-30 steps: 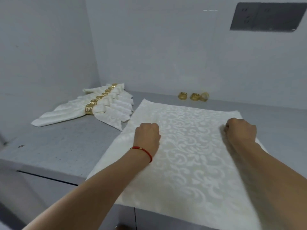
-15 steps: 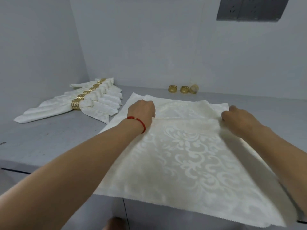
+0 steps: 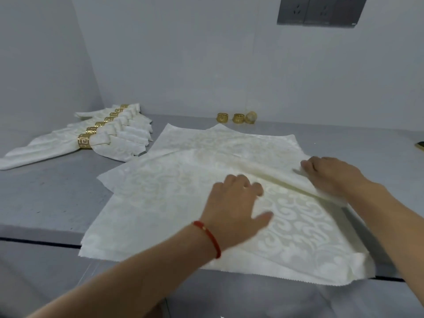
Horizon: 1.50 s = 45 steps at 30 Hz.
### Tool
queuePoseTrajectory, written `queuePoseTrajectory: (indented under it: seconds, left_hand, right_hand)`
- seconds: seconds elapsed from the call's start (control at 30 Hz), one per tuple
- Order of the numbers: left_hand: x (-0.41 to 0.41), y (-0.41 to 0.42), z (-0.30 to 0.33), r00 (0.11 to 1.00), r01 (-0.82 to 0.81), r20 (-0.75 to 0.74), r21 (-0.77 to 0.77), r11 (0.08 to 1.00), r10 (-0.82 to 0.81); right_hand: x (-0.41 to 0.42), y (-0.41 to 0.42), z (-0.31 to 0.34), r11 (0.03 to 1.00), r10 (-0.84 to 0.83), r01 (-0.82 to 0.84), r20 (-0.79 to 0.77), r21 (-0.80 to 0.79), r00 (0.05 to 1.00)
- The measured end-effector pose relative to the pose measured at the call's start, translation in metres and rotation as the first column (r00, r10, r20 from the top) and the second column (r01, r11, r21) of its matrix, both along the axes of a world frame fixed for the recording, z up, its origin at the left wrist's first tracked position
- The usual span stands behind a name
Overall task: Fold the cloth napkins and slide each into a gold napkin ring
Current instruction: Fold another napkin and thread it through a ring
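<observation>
Cream damask cloth [image 3: 174, 198] lies spread over the grey bench [image 3: 52, 193], its near edge hanging just past the bench front. A raised fold [image 3: 282, 177] runs across it from the middle toward the right side. The left hand [image 3: 236, 207], with a red cord bracelet [image 3: 207, 237] at the wrist, rests palm down on the cloth just in front of that fold, fingers loosely spread and flat, gripping nothing. The right hand [image 3: 332, 175] sits at the right end of the fold with its fingers curled over the doubled edge; it appears to pinch the fabric there, though the fingertips are hidden under the cloth.

At the far left of the bench, a row of finished napkins [image 3: 110, 138] lies overlapped, each gathered through a gold ring [image 3: 84, 141] with a key pattern. Near the back wall, well apart from the cloth, stand three loose gold rings [image 3: 237, 117] side by side. A dark socket panel [image 3: 319, 10] is mounted on the wall above.
</observation>
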<state>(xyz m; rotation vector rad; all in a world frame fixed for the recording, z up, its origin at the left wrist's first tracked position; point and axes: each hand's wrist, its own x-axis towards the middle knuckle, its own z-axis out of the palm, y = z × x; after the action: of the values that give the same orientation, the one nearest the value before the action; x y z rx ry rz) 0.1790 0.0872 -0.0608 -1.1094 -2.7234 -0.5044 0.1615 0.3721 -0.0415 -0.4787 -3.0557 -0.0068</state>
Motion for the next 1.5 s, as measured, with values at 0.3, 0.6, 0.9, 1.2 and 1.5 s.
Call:
queuePoseTrajectory:
  seconds: [0.3, 0.6, 0.9, 1.2, 1.5]
  left_hand:
    - [0.01, -0.005, 0.008, 0.983, 0.016, 0.176, 0.136, 0.991, -0.04]
    - [-0.019, -0.065, 0.036, 0.958, -0.04, 0.282, 0.324, 0.945, -0.056]
    - [-0.018, -0.115, 0.049, 0.555, 0.129, 0.781, 0.258, 0.957, -0.285]
    - [-0.039, -0.103, 0.059, 0.553, -0.04, 0.805, 0.285, 0.958, -0.216]
    - [-0.168, -0.029, 0.069, 0.926, -0.167, 0.309, -0.181, 0.969, 0.218]
  right_hand:
    - [0.064, -0.082, 0.026, 0.71, 0.638, -0.634, -0.101, -0.307, 0.763]
    - [0.072, -0.103, 0.002, 0.678, 0.561, -0.619, -0.266, -0.395, 0.784]
    - [0.072, -0.116, 0.019, 0.553, 0.437, -0.456, -0.223, -0.697, 0.871]
    - [0.064, -0.096, 0.024, 0.398, 0.409, -0.14, 0.038, -0.907, 0.912]
    - [-0.049, -0.078, 0.019, 0.677, 0.336, -0.39, -0.21, -0.624, 0.918]
